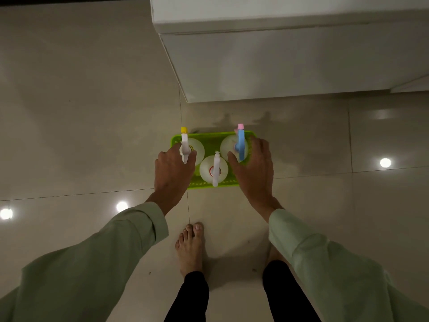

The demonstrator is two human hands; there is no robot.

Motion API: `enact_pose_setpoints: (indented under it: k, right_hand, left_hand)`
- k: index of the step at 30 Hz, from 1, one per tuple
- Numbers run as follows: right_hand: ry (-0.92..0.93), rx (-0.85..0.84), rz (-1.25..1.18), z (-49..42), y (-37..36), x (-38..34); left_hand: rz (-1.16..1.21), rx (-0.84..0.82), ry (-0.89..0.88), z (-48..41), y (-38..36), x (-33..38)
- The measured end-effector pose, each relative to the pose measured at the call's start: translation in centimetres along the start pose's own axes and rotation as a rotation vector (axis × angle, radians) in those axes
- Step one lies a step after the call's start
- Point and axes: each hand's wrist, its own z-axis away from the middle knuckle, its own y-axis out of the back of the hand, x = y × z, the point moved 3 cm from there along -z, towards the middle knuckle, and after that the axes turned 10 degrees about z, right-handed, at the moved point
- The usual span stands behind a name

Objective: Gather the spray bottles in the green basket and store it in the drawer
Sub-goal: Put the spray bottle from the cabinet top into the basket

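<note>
Head view: green basket (210, 141) being held low over floor (92, 112), just short of white cabinet (290, 66). Three spray bottles (214, 169) gathered inside. Left hand (173, 174), right hand (251, 169) placed at basket ends; whether fingers are clamped cannot be told. Storing judged remaining; no open drawer being shown. Open floor left of cabinet.

A single head-worn wide-angle view was given, aimed almost straight down at the floor (69, 135). The hands (174, 173) and basket (213, 141) were framed near the centre at arm's reach, a cabinet (290, 66) was caught at the upper right, and the feet were included below.
</note>
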Motion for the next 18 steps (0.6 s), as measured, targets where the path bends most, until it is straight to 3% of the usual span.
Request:
enact_pose_setpoints:
  k: [2,4,11,18]
  right_hand:
    - [-0.002,0.170,0.036,1.6,0.9,-0.7]
    - [0.019,0.233,0.013,3.4,1.1,-1.8]
    - [-0.008,-0.122,0.124,5.8,-2.5,-3.2]
    - [0.100,-0.112,0.155,4.8,-2.8,-3.5]
  left_hand:
    - [0.006,0.005,-0.003,0.3,0.2,0.0]
    - [0.017,0.009,-0.004,0.6,0.4,-0.1]
    - [0.008,0.007,-0.020,1.2,0.7,-0.4]
    - [0.006,0.011,-0.024,1.4,0.6,-0.5]
